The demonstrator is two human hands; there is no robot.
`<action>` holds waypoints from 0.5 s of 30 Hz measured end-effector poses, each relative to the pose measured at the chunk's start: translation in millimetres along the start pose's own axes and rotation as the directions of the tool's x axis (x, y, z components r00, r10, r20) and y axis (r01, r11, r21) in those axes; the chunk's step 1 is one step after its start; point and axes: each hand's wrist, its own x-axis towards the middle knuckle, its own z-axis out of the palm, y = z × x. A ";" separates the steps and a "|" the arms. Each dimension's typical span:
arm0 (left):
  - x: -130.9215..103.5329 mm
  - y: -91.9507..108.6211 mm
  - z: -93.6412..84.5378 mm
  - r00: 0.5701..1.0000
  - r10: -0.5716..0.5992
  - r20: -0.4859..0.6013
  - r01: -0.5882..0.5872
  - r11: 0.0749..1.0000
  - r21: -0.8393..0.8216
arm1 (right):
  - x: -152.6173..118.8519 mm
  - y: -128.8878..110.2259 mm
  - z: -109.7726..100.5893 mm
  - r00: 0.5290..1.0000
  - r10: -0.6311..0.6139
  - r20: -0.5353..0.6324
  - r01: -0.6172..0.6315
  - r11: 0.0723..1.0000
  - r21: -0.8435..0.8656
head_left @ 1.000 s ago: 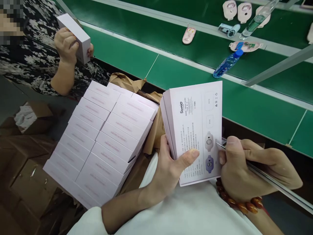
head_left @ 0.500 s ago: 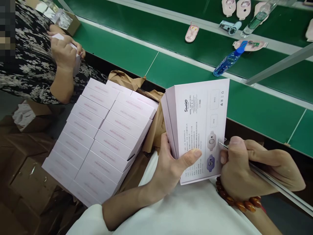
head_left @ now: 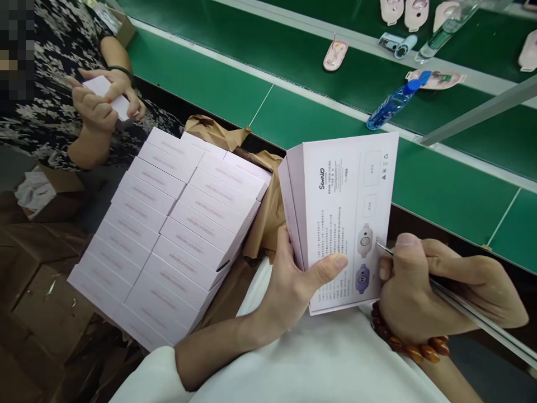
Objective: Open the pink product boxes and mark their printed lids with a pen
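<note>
Head camera, single frame. Left hand point(head_left: 298, 282) grips a pale pink product box point(head_left: 342, 218) by its lower left corner: thumb pressed flat across the printed back panel, fingers wrapped behind, so the hand is closed on the box. Box is held upright near frame centre, tilted slightly, with its back panel facing the camera; the panel shows text columns and two small device drawings, one pale, one purple. Right hand point(head_left: 423, 291) sits at 4 o'clock from the box, curled closed around a slim metal pen point(head_left: 461, 310); the pen tip touches the panel just beside the upper device drawing. A beaded bracelet point(head_left: 413, 350) circles the right wrist. At 9 o'clock from the held box, a stack of matching pink boxes point(head_left: 176, 235) lies in tight rows on crumpled brown paper point(head_left: 260, 224). Brown cartons point(head_left: 37, 291) lie at 8 o'clock. A green conveyor belt point(head_left: 319, 120) runs across the top, 12 to 3 o'clock, carrying a blue spray bottle point(head_left: 394, 103) lying on its side and a pink device point(head_left: 334, 54). At 10 o'clock, a co-worker's hands point(head_left: 98, 106) hold a small white box point(head_left: 109, 99).
</note>
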 end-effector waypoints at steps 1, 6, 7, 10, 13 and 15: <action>0.3 -0.1 0.0 1.000 0.005 0.001 -0.005 1.000 0.000 | 0.1 -0.3 0.1 1.000 0.000 -0.001 0.000 1.000 -0.001; 0.7 0.0 0.8 1.000 0.013 0.009 -0.013 1.000 -0.006 | 1.4 2.0 0.4 1.000 -0.023 -0.017 0.023 0.999 -0.022; 0.3 0.1 1.0 1.000 0.011 0.006 -0.011 1.000 -0.006 | 2.1 2.5 0.5 0.999 -0.032 -0.017 0.032 0.999 -0.017; -1.7 0.7 1.4 1.000 -0.005 -0.003 0.005 1.000 -0.002 | 3.2 2.1 -0.1 1.000 -0.031 0.000 0.031 0.999 -0.021; -3.4 0.9 1.8 1.000 -0.016 -0.009 0.016 1.000 -0.002 | 0.1 -1.4 -1.5 1.000 0.011 -0.003 -0.011 0.999 -0.044; -3.2 0.4 2.2 1.000 -0.010 -0.013 0.010 1.000 -0.009 | -3.1 -4.7 -2.2 0.999 0.043 -0.028 -0.044 0.997 -0.058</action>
